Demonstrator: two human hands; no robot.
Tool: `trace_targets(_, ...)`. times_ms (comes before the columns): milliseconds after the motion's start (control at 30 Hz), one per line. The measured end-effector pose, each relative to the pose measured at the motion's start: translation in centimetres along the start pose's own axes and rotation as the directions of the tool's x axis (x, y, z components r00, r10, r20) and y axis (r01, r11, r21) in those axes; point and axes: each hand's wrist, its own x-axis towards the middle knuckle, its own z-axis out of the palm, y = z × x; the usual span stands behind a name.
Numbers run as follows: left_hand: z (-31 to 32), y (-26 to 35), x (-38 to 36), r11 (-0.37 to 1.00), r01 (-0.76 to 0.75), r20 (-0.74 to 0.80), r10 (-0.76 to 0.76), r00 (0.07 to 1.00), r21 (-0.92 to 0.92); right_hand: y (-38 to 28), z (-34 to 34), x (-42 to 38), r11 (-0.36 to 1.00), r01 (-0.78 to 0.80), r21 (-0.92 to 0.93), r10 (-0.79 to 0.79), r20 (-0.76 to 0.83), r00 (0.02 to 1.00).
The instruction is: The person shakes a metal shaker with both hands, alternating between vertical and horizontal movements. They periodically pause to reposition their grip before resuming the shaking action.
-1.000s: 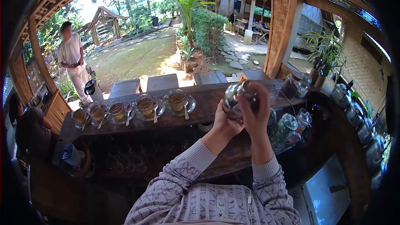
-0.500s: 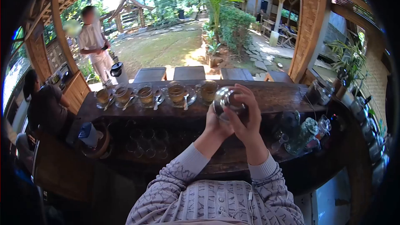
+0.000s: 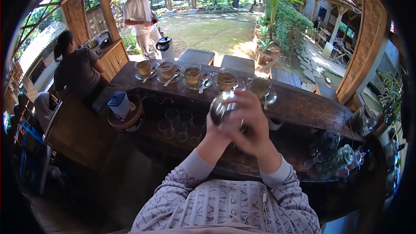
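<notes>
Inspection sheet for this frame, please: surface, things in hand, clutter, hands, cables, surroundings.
Surface: dark wooden bar counter, with a lower shelf behind it.
Things in hand: shiny metal pot, held up over the counter.
Clutter: five glass cups of tea on saucers with spoons in a row; empty glasses on the lower shelf; blue-lidded container on a round tray; glass jars at right.
Hands: left hand supports the pot from below; right hand wraps over its front.
Cables: nothing seen.
Surroundings: open bamboo hut, garden beyond; standing person outside, seated person at left.
</notes>
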Motion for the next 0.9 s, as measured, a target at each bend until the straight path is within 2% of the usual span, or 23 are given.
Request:
trace_targets(33,1.7,1.8,-1.3,0.978,0.204,0.105,-0.208,0.973,0.047,-2.5,-0.2,0.2,0.986,0.164,-0.014,-0.163,0.064,0.985)
trace_targets(67,3.4,2.5,-2.6,0.912,0.393,0.188,-0.408,0.893,0.114,-4.3,-0.2,0.0,0.926,0.374,-0.051,-0.367,0.101,0.925)
trace_targets(100,4.3,2.4,-3.3,0.946,0.217,0.337,-0.292,0.895,0.242,-5.0,0.8,-0.3,0.831,0.556,-0.017,-0.556,0.023,0.831)
trace_targets(133,4.7,2.2,-3.6,0.950,0.117,0.522,-0.259,0.812,0.290,-5.0,2.2,-1.3,0.718,0.693,-0.068,-0.696,-0.061,0.715)
trace_targets(167,4.9,2.0,-3.8,0.949,0.011,0.687,-0.237,0.687,0.316,-4.1,2.7,-1.6,0.716,0.695,-0.065,-0.698,-0.068,0.713)
trace_targets(200,4.3,2.5,-3.7,0.946,0.013,0.650,-0.233,0.724,0.324,-3.2,3.0,-1.7,0.801,0.598,-0.001,-0.597,-0.068,0.799)
trace_targets(233,3.8,3.1,-3.9,0.959,0.103,0.451,-0.217,0.866,0.263,-2.3,3.4,-2.0,0.873,0.483,0.065,-0.480,-0.058,0.876)
trace_targets(267,1.0,4.3,-2.8,0.983,0.181,0.276,-0.184,0.943,0.035,-1.3,3.9,-2.3,0.927,0.351,0.130,-0.349,-0.039,0.936)
trace_targets(300,-1.6,5.4,-2.0,0.958,0.201,0.089,-0.186,0.978,-0.205,1.3,3.5,-1.7,0.958,0.287,0.031,-0.288,0.121,0.950)
trace_targets(333,0.1,2.7,-3.0,0.859,-0.206,-0.231,0.345,0.910,0.469,3.6,5.4,-2.2,0.980,0.042,0.196,-0.029,-0.067,0.997)
trace_targets(367,-0.7,3.0,-1.9,0.960,-0.154,-0.249,0.212,0.945,0.236,3.5,5.2,-2.2,0.979,0.046,0.200,-0.034,-0.065,0.997)
trace_targets(433,-1.9,3.3,-2.2,0.996,-0.083,0.167,0.085,0.982,-0.020,2.8,4.2,-1.0,0.970,0.001,0.241,0.016,-0.070,0.997)
trace_targets(467,-2.8,4.0,-2.1,0.971,-0.168,0.063,0.160,0.985,0.170,0.5,3.1,-0.3,0.977,0.133,0.165,-0.139,0.026,0.990)
trace_targets(500,0.2,4.8,-3.1,0.955,0.298,0.242,-0.290,0.926,0.004,-2.0,2.2,-0.2,0.951,0.307,0.018,-0.307,0.138,0.942)
trace_targets(567,4.0,4.0,-4.5,0.952,0.154,0.417,-0.257,0.872,0.266,-4.5,2.2,-0.6,0.770,0.636,0.054,-0.637,0.008,0.771)
trace_targets(667,3.5,3.2,-4.9,0.947,0.015,0.517,-0.188,0.835,0.320,-1.6,5.0,-3.0,0.781,0.616,0.105,-0.602,-0.137,0.786)
trace_targets(700,2.8,3.5,-4.5,0.953,0.129,0.377,-0.230,0.897,0.276,-1.7,5.2,-2.5,0.785,0.607,0.126,-0.577,-0.206,0.790)
trace_targets(733,-0.7,4.0,-3.5,0.915,0.397,0.480,-0.319,0.817,-0.067,-1.4,2.3,-2.1,0.915,0.403,0.035,-0.404,0.102,0.909)
trace_targets(767,-3.6,4.0,-2.5,0.690,0.630,0.608,-0.341,0.717,-0.356,1.4,3.6,-2.2,0.967,0.240,0.089,-0.248,0.101,0.964)
trace_targets(800,-2.6,2.5,-2.4,0.948,0.215,0.197,-0.170,0.965,-0.236,2.5,4.7,-2.1,0.948,-0.061,0.313,0.080,-0.049,0.996)
trace_targets(833,-1.6,1.2,-2.2,0.981,-0.171,-0.167,0.183,0.969,0.087,2.8,4.0,-2.7,0.950,-0.051,0.307,0.071,-0.054,0.996)
trace_targets(867,-3.2,1.4,-1.6,0.991,-0.134,0.054,0.135,0.989,-0.024,2.3,2.6,-2.4,0.969,0.000,0.246,0.013,-0.051,0.999)
trace_targets(900,-4.3,1.3,-1.1,0.954,-0.185,-0.123,0.219,0.968,0.237,1.5,1.4,-2.0,0.982,0.051,0.181,-0.044,-0.042,0.998)
